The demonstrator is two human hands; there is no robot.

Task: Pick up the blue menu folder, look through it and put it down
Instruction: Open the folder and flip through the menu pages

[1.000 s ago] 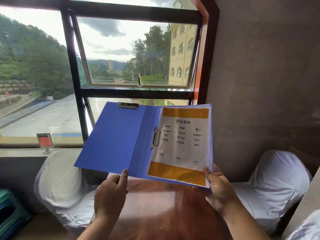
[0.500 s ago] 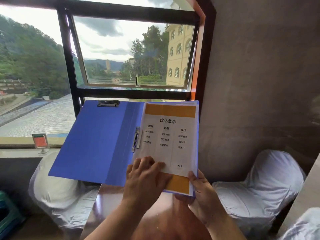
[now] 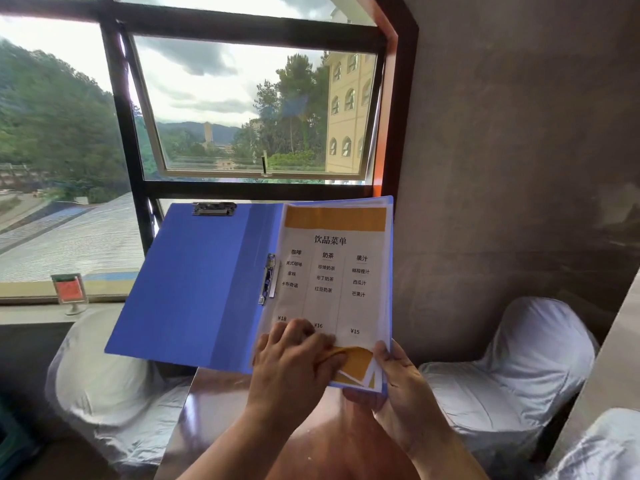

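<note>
The blue menu folder (image 3: 194, 285) is held open in the air above the table, its bare inner cover to the left. On its right half lies a white and orange menu page (image 3: 332, 271) with printed columns and prices. My right hand (image 3: 398, 386) grips the folder's lower right corner from beneath, thumb on the page edge. My left hand (image 3: 294, 362) rests on the bottom of the page, fingers bent, pinching and lifting its lower corner so the sheets below show.
A glossy brown table (image 3: 221, 427) lies below the folder. Plastic-covered chairs stand at the left (image 3: 104, 375) and right (image 3: 519, 368). A small red sign (image 3: 69, 291) sits on the window sill. The grey wall (image 3: 519, 150) is on the right.
My left hand left the folder's lower left edge, crossed onto the menu page and now lifts its bottom corner. The folder stays open, held by my right hand.
</note>
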